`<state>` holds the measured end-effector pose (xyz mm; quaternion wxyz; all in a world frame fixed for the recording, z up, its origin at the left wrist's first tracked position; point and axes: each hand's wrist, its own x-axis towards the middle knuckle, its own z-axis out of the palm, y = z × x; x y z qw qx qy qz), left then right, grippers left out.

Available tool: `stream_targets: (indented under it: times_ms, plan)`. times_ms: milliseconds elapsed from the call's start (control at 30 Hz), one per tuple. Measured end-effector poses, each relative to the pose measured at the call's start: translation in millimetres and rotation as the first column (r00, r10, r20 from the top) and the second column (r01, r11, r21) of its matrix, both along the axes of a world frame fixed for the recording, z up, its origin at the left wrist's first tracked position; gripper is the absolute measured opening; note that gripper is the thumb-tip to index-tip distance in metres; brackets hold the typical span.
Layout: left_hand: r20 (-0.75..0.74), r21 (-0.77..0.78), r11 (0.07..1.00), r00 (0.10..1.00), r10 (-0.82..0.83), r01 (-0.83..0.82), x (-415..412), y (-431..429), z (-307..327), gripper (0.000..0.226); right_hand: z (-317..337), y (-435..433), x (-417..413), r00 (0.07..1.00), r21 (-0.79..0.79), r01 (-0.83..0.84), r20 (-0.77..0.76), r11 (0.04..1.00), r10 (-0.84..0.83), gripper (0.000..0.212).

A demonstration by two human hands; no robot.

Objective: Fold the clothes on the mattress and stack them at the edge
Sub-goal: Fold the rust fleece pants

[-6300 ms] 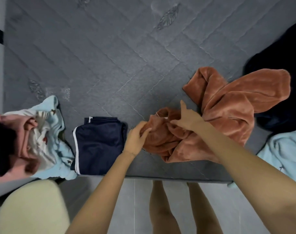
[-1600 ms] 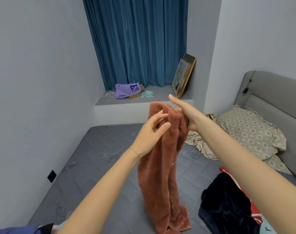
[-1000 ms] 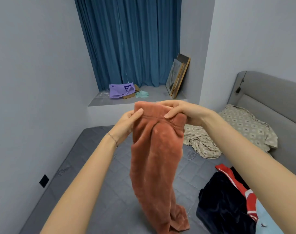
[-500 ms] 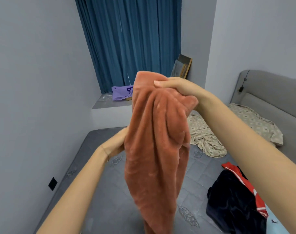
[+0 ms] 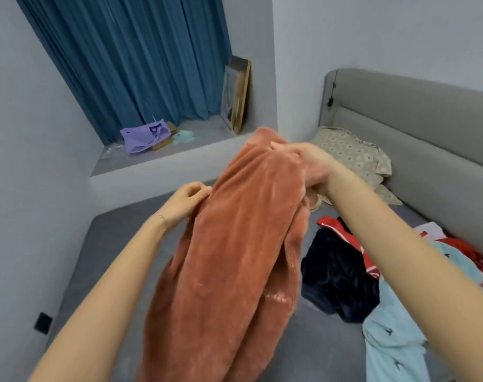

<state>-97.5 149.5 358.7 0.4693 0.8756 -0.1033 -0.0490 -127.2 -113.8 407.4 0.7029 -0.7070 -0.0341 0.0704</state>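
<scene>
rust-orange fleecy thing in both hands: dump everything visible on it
The rust-orange garment looks like thick plush fleece, one colour, no print or trim showing. It hangs in the air above the mattress in long vertical folds, bunched at the top. The right hand grips that top end; the left hand pinches its left edge lower down. Its lower end runs out of the bottom of the frame. What kind of garment it is cannot be told.
</scene>
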Motion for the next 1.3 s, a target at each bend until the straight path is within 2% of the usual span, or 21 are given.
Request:
stream_targets:
  times_ms: [67,133,267,367,567,667,767,800,867,933,1000,1133,1300]
  plan:
    - [-0.111,0.008,1.000,0.994,-0.001,0.002,10,-19,-48,0.014,-50,-35,5,0.988,-0.052,-0.059,-0.149,0.997,0.050,0.023]
    - [-0.184,0.059,0.998,0.983,0.005,0.006,13,-48,-100,0.010,-105,-74,6,0.973,-0.222,-0.072,-0.232,0.972,0.019,0.035]
    - [-0.352,0.097,0.994,0.936,-0.009,0.046,14,-104,-193,0.015,-193,-128,11,0.957,-0.510,-0.150,-0.290,0.847,-0.005,0.032]
    - [-0.432,0.098,0.995,0.902,0.010,0.035,7,-142,-256,0.025,-253,-167,12,0.940,-0.585,-0.200,-0.340,0.786,-0.014,0.022]
    - [-0.466,0.080,0.989,0.872,0.148,-0.125,1,-198,-359,0.021,-348,-252,6,0.914,-0.740,-0.051,-0.306,0.671,-0.268,0.032]
    - [-0.459,0.171,0.972,0.861,0.221,-0.158,-14,-213,-407,0.022,-393,-288,8,0.873,-0.789,0.005,-0.296,0.614,-0.388,0.036]
    - [-0.487,0.248,0.952,0.826,0.284,-0.181,-39,-214,-448,0.027,-440,-307,10,0.854,-0.830,-0.030,-0.311,0.558,-0.416,0.039]
    - [-0.496,0.254,0.949,0.818,0.293,-0.186,-48,-212,-460,0.029,-453,-310,11,0.853,-0.848,-0.049,-0.310,0.528,-0.420,0.039]
    - [-0.497,0.274,0.945,0.815,0.300,-0.180,-66,-204,-476,0.031,-475,-310,10,0.869,-0.911,-0.054,-0.244,0.409,-0.430,0.041]
    - [-0.478,0.328,0.927,0.815,0.329,-0.182,-81,-189,-489,0.036,-491,-299,8,0.925,-0.951,-0.009,-0.126,0.310,-0.359,0.052]
    - [-0.444,0.404,0.899,0.822,0.355,-0.170,-93,-172,-500,0.041,-504,-276,3,0.978,-0.956,0.003,-0.057,0.293,-0.198,0.062]
    - [-0.402,0.562,0.796,0.767,0.500,-0.225,-112,-136,-510,0.050,-529,-215,-12,0.990,-0.951,-0.132,-0.115,0.280,0.076,0.067]
    - [-0.394,0.675,0.680,0.638,0.662,-0.288,-133,-81,-516,0.056,-558,-145,-33,0.929,-0.925,-0.306,-0.239,0.226,0.281,0.079]
